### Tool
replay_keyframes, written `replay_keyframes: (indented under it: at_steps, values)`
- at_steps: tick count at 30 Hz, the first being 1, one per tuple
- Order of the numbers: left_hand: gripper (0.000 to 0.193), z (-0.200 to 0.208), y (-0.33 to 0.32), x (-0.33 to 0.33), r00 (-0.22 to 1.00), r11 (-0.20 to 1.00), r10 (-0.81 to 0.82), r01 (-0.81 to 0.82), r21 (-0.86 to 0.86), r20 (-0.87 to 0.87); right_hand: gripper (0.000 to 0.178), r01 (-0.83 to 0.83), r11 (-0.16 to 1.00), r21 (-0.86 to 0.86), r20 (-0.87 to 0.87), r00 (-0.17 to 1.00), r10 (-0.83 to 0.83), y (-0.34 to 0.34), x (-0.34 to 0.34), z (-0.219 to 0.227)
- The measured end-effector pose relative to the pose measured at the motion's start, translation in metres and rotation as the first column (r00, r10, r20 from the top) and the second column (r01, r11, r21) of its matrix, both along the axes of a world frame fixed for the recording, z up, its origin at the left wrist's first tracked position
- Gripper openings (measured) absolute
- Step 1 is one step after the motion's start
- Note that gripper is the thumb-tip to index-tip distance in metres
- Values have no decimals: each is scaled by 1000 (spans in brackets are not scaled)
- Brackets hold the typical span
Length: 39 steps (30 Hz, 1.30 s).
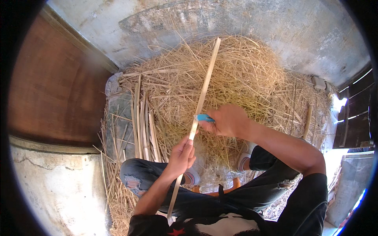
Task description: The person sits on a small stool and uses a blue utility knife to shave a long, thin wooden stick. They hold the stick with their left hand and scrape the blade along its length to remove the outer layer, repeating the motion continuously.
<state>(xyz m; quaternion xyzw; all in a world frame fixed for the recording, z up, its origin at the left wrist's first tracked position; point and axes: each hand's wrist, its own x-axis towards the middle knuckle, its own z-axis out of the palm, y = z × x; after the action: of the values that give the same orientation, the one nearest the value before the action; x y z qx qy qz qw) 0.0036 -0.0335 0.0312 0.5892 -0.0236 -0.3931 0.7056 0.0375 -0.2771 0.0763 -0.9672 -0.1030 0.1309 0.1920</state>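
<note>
A long, pale bamboo strip (207, 80) runs slantwise from near my lap up over the straw. My left hand (182, 155) is closed around it below its middle, the lower end passing under my forearm. My right hand (227, 120) grips a small blue-handled knife (204, 118), its front end against the strip just above my left hand. Its blade is too small to make out. The strip's surface looks lighter around that spot. Several more bamboo strips (142, 122) lie side by side to the left of my hands.
A heap of dry straw-like shavings (248, 63) covers the floor against the grey wall (252, 17). A brown wooden panel (59, 82) stands at the left. Dark slats (356, 106) are at the right. My knees are bent, and an orange-brown seat edge (235, 183) shows between my legs.
</note>
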Motion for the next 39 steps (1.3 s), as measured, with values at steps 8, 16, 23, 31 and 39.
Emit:
replay_keyframes:
  at_steps: [8, 16, 23, 31, 39]
  values:
    - [47, 19, -11, 8, 992, 1000, -5, 7, -11, 125, 49, 187, 981, 40, 254, 948, -191, -33, 29, 6]
    - [43, 7, 1, -6, 986, 998, -56, 53, 29, 154, 51, 232, 972, -21, 234, 947, -221, -48, 27, 7]
    - [43, -2, 3, -2, 967, 990, -32, -4, 141, 252, 56, 75, 997, -24, 206, 976, -69, 2, -5, -7]
    - [40, -15, 6, -29, 930, 961, -243, 193, 197, 277, 62, 746, 660, 92, 156, 644, -749, -174, 70, -13]
    - [39, -25, 17, -20, 999, 999, 1, 0, -41, 36, 68, 735, 653, 181, 373, 563, -737, -254, 24, -25]
